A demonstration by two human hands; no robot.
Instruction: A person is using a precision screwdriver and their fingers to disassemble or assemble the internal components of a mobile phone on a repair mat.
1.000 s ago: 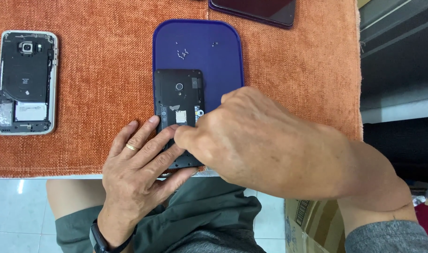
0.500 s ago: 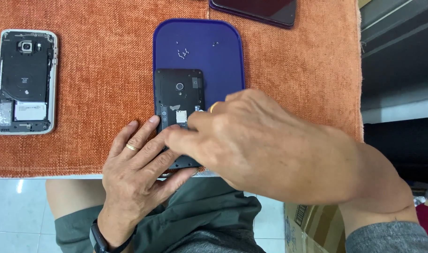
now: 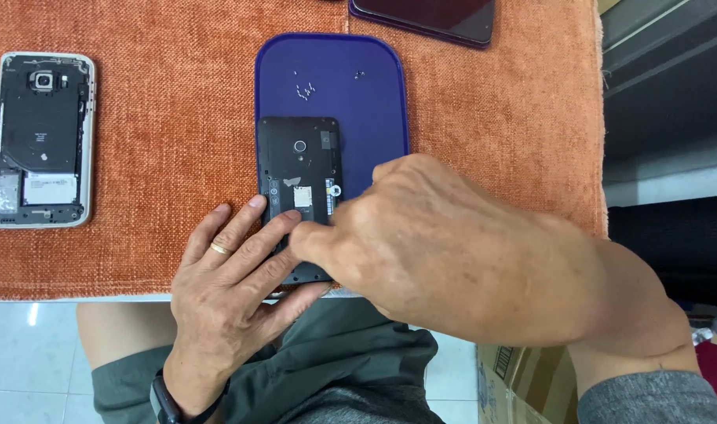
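Our left hand (image 3: 233,275) lies flat, fingers spread, pinning the opened black phone (image 3: 299,169) on the blue tray (image 3: 374,94) at the bench's near edge; our right hand (image 3: 421,235) pinches its lower part.

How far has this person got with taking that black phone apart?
Done: the black phone has its back cover off, and tiny screws lie in the blue tray. In hand: the left hand steadies it while the right hand works on its lower half. Left: the inner frame is still in place.
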